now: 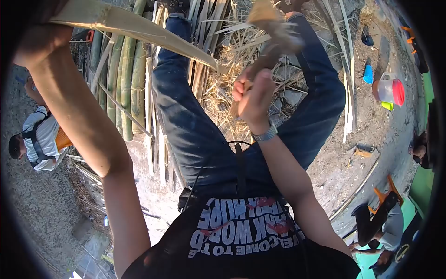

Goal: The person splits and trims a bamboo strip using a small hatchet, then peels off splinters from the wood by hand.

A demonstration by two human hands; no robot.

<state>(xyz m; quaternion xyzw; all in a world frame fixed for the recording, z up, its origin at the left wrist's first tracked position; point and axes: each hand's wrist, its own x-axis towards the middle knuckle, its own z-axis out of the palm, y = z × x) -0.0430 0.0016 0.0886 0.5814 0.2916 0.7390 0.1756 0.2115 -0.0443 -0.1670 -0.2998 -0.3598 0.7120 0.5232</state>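
Observation:
My left hand (44, 44) is raised at the upper left, partly lost in the dark edge of the view. It is closed on one end of a split bamboo strip (139, 31), which slants down to the right between my knees. My right hand (257, 100), with a watch on its wrist, is wrapped round the handle of a wooden-handled tool (267, 60). The tool's upper end is smeared by motion, so its exact kind is unclear. It is apart from the strip's tip. Bamboo shavings (223, 100) lie heaped on the ground between my legs.
Green bamboo poles (125, 83) and thin split strips (202, 60) lie to the left and ahead. At right are a blue cup (368, 73) and a clear, red-ended container (390, 90). Other people sit at left (44, 135) and lower right (388, 223).

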